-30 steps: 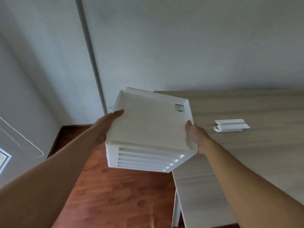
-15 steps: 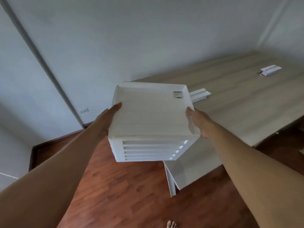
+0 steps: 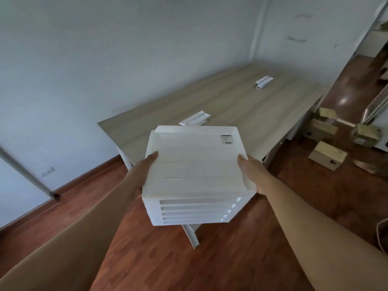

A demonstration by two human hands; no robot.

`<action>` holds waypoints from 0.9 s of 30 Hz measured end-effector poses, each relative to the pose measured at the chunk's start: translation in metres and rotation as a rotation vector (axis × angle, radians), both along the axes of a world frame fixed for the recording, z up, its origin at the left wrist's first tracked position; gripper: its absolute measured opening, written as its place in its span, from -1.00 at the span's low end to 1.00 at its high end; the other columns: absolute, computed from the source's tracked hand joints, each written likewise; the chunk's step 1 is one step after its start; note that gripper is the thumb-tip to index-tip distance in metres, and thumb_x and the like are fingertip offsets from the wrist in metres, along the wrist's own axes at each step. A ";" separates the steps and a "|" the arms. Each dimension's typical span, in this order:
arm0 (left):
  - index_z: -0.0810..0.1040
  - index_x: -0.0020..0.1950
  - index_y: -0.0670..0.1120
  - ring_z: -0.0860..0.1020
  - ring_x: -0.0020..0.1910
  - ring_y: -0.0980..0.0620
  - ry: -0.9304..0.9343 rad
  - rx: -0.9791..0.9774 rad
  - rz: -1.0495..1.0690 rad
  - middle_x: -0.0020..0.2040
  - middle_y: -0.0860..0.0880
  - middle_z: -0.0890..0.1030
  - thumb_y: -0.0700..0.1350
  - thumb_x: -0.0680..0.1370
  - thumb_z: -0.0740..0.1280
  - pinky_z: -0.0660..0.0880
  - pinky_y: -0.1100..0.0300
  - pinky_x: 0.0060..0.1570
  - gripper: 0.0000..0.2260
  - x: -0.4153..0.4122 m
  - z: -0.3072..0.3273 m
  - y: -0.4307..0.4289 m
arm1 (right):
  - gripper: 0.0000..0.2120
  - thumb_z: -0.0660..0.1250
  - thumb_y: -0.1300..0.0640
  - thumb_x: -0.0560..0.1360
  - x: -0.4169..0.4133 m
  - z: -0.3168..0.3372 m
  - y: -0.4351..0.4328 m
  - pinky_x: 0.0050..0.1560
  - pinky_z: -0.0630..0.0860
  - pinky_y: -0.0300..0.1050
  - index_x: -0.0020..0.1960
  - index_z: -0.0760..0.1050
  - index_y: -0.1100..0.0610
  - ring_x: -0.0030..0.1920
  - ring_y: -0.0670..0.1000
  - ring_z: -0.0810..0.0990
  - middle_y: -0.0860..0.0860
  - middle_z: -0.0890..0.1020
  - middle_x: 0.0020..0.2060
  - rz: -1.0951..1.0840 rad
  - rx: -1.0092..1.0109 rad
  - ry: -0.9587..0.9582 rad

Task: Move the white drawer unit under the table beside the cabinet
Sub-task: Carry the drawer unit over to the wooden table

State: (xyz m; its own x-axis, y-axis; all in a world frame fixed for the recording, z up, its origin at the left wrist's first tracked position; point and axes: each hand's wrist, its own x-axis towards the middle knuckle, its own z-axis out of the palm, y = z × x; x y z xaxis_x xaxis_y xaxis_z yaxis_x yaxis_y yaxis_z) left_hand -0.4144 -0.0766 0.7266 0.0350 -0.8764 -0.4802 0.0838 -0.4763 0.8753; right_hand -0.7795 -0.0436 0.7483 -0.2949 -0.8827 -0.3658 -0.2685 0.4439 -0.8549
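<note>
I hold the white drawer unit (image 3: 195,164) in the air in front of me, above the red-brown wood floor. It has several slim drawers on its near face and a small label on its top right corner. My left hand (image 3: 142,175) grips its left side and my right hand (image 3: 252,173) grips its right side. The long light-wood table (image 3: 241,103) with white legs stretches away behind the unit, along the white wall. The unit covers the table's near corner. No cabinet is clearly in view.
Two small white devices, one near (image 3: 195,119) and one far (image 3: 264,82), lie on the table. Several wooden boxes (image 3: 327,155) sit on the floor at the right. A white table leg (image 3: 190,236) stands below the unit. A wall socket (image 3: 47,171) is at the left.
The view has swung right and pulled back: more of the table, the room's far corner and the boxes on the floor now show. Both hands keep the same grip on the unit.
</note>
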 end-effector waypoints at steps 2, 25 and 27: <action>0.72 0.36 -0.03 0.81 0.18 -0.19 -0.014 -0.011 -0.023 0.22 -0.12 0.84 0.26 0.62 0.52 0.74 -0.05 0.10 -0.55 -0.026 -0.002 0.005 | -0.59 0.18 -0.08 0.75 -0.020 -0.002 0.009 0.38 0.49 0.01 0.53 0.53 -0.02 0.34 0.13 0.59 0.02 0.62 0.39 -0.021 -0.007 -0.008; 0.72 0.43 0.04 0.83 0.21 -0.23 -0.017 0.118 -0.316 0.32 -0.07 0.82 0.51 0.22 0.65 0.64 -0.28 0.41 -0.09 -0.383 -0.075 -0.062 | -0.62 0.18 -0.05 0.79 -0.367 -0.027 0.082 0.07 0.54 -0.05 0.54 0.52 0.03 -0.01 -0.08 0.66 0.00 0.70 0.20 -0.262 0.021 -0.171; 0.74 0.41 0.03 0.83 0.22 -0.23 -0.060 0.082 -0.348 0.31 -0.07 0.82 0.47 0.38 0.55 0.63 -0.29 0.43 -0.26 -0.402 -0.057 -0.056 | -0.61 0.18 -0.05 0.78 -0.380 -0.028 0.077 0.11 0.54 -0.04 0.55 0.51 0.03 0.00 -0.08 0.66 -0.01 0.69 0.19 -0.262 0.018 -0.159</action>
